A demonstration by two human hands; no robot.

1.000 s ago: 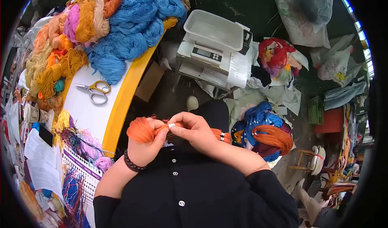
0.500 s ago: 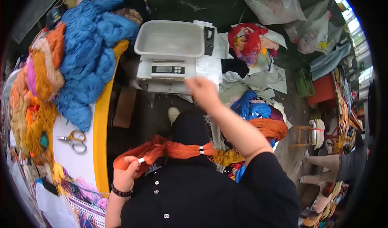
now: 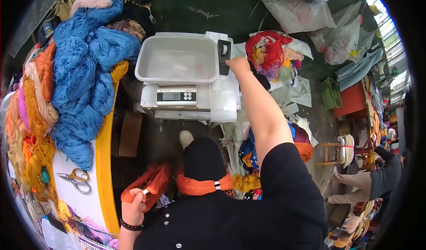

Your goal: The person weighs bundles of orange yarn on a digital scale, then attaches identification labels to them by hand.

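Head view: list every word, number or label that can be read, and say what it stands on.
No text here can be read.
Scale display: digits too blurred.
Scale buttons: markings too small.
White band on the orange yarn in the left hand: no print can be made out.

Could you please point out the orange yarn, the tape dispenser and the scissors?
orange yarn [image 3: 195, 186]: head view, thick middle of skein.
tape dispenser [image 3: 223, 54]: head view, black body.
scissors [image 3: 72, 179]: head view, near the pivot.
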